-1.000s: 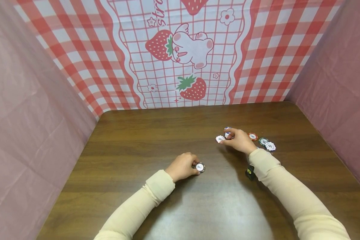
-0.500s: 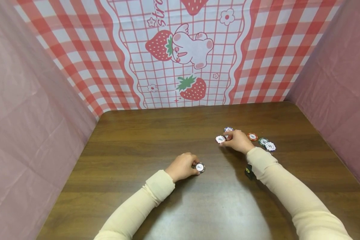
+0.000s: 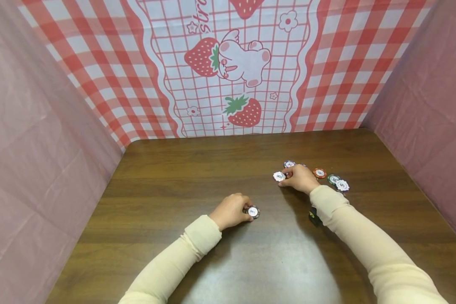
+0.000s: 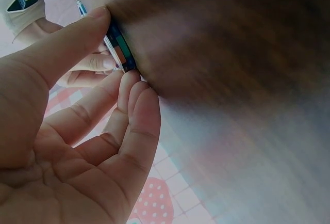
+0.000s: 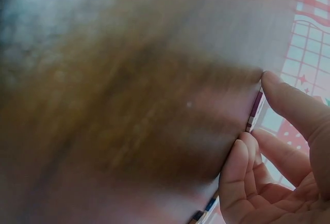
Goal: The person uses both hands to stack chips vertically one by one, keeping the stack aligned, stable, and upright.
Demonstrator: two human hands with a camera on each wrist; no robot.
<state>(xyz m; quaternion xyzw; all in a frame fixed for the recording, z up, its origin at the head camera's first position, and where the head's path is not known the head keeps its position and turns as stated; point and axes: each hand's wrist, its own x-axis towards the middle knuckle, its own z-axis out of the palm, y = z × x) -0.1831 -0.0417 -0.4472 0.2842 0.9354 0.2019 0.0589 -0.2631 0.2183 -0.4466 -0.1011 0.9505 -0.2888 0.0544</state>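
Observation:
Near the middle of the table my left hand (image 3: 232, 211) holds a dark-edged poker chip (image 3: 253, 212) by its rim, its white face marked 100. In the left wrist view, thumb and fingertips grip that chip's edge, which has green and orange patches, right at the wood. Farther back and to the right, my right hand (image 3: 300, 178) pinches a white poker chip (image 3: 279, 176) marked 500. Its purple-banded edge (image 5: 255, 108) shows between thumb and fingers in the right wrist view. Just behind that hand lies a blue-and-white poker chip (image 3: 289, 164).
Right of the right hand lie a red poker chip (image 3: 319, 173), a green one (image 3: 333, 179) and a white one (image 3: 342, 185) overlapping it. More chips are partly hidden behind the hand and sleeve. A checked strawberry cloth (image 3: 243, 112) hangs at the table's (image 3: 175, 169) back edge.
My right hand has shifted slightly left and down, fingers closing in around the 500 chip, uncovering more of the blue-and-white chip behind it. The left hand stays put on its chip.

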